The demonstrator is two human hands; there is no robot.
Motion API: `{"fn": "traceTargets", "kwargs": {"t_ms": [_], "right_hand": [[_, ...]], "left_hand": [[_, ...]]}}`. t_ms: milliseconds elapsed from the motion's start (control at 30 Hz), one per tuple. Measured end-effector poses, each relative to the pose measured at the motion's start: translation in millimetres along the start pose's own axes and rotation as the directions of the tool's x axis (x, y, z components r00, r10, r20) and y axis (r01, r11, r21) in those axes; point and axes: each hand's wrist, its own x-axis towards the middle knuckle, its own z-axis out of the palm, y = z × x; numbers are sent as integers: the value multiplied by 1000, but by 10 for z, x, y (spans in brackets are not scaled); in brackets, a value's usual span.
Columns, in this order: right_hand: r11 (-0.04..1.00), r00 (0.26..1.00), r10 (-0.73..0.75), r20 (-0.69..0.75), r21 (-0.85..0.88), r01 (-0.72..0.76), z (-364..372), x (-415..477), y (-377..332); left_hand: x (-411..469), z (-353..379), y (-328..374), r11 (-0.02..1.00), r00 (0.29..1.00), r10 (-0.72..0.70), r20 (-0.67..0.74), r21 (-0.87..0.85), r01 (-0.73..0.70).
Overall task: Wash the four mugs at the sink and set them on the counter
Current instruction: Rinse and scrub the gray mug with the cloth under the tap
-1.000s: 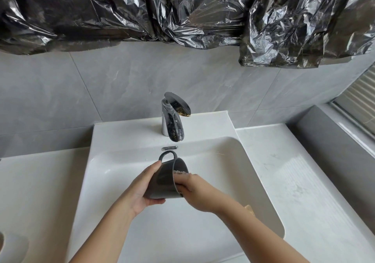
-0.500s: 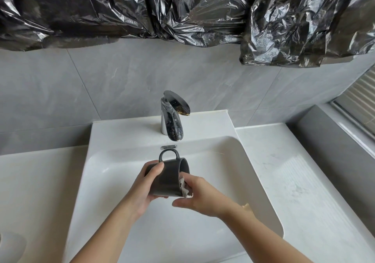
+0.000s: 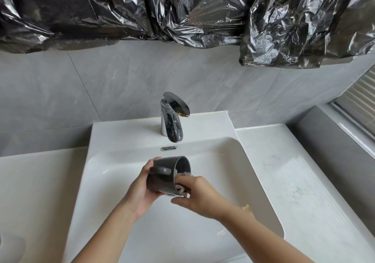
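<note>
The scrubbing would likely go best with the mug (image 3: 164, 178) held steady on its side while the cloth (image 3: 182, 189) is worked round the rim and inner wall, turning the mug rather than twisting the wrist. The left hand (image 3: 142, 193), fingers curled round the mug's base and wall, holds it over the sink (image 3: 97, 141), at 6 o'clock from the faucet (image 3: 172, 122). The right hand (image 3: 198, 195) pinches the cloth at the mug's mouth, which opens toward 3 o'clock. The mug lies at 9 o'clock from that hand, right against its fingers.
</note>
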Motion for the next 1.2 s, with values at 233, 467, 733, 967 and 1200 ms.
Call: {"fn": "traceTargets", "kwargs": {"t_ms": [233,467,733,967,1200], "right_hand": [[878,963,-268,-15,-415,238,-117,39,23],[986,995,-29,98,-159,45,-77,57,-70],[989,997,-78,-12,-124,76,-72,93,-55],[822,928,-329,175,-431,372,-109,92,16],[869,936,-230,266,-377,320,-125,128,-16]], "left_hand": [[-66,-67,136,961,962,-270,22,61,269],[8,49,54,981,995,3,-102,195,18],[-42,10,109,996,997,-78,23,40,77],[-26,-93,124,960,972,-234,9,162,230],[-24,-76,164,972,994,-105,4,210,102]]}}
